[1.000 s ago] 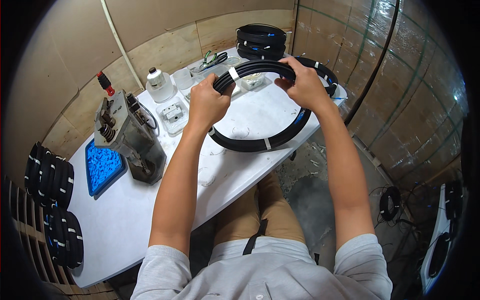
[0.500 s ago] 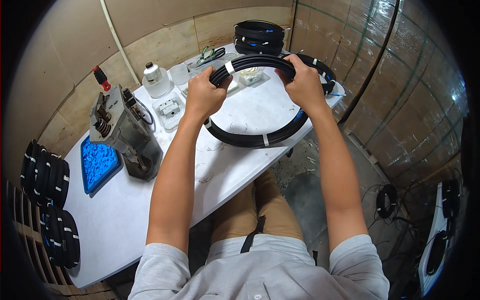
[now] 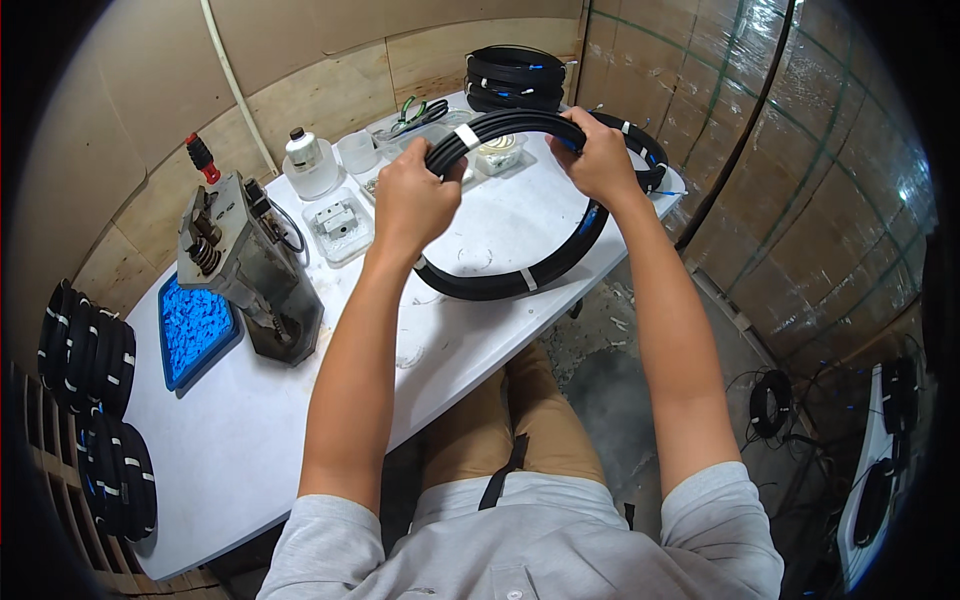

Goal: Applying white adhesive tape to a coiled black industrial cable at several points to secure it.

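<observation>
A coil of black cable, bound with white ties and showing a bit of blue, is held up at its far side by both hands. My left hand wraps round its upper left part, just beside a white tie. At the upper right, my right hand grips the same coil. The coil's near side hangs low over the white table; whether it touches the top I cannot tell. Behind my right hand lies another black coil, partly hidden.
Stacked black coils stand at the table's far end; more coils are at the left edge. A metal hand press stands beside a blue tray of small blue pieces. A bottle and plastic boxes line the back.
The held coil has shifted and tilted slightly, its near side a little lower and further right. My left hand has moved slightly right; both hands keep their grip.
</observation>
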`<state>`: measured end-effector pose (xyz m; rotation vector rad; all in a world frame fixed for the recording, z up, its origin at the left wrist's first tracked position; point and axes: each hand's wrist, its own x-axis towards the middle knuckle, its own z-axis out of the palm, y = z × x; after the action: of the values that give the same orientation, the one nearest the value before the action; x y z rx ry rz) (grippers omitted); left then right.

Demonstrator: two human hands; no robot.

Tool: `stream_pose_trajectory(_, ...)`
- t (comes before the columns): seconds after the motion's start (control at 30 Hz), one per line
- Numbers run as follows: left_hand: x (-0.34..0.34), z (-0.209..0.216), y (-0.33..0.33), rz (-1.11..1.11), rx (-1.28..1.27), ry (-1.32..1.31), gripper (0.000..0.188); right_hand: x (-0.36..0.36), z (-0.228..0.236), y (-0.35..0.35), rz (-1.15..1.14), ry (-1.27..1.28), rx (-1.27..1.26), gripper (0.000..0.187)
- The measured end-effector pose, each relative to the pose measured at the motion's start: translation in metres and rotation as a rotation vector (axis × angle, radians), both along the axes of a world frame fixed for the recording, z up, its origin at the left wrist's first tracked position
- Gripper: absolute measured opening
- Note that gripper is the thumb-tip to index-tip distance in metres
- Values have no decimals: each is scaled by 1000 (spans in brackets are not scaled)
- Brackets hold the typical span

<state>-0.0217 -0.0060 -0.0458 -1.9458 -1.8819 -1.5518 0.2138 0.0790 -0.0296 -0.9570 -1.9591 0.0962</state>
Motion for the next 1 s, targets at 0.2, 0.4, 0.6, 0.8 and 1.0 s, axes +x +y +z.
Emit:
stream_pose_trajectory(0.2,-9,-4,7,8,5,0,28,-4,2,0,39,22,-51,24)
stream_pose_trajectory(0.4,-31,-49,25,-96,22,-313,28,-4,2,-16,-22,26,-75,45)
stream_pose_trajectory(0.6,-18,-97,16,-311,38,-756,42,39,-95,0,78,524,-96,70)
stream_pose_trajectory(0.8,-38,-115,8,-307,48,-1066,31,-20,-166,-35,276,984,-716,47)
stream_pose_trajectory(1.0,-40,-135,10,-311,-96,-1355,18,-36,-168,-23,308,1208,-677,26)
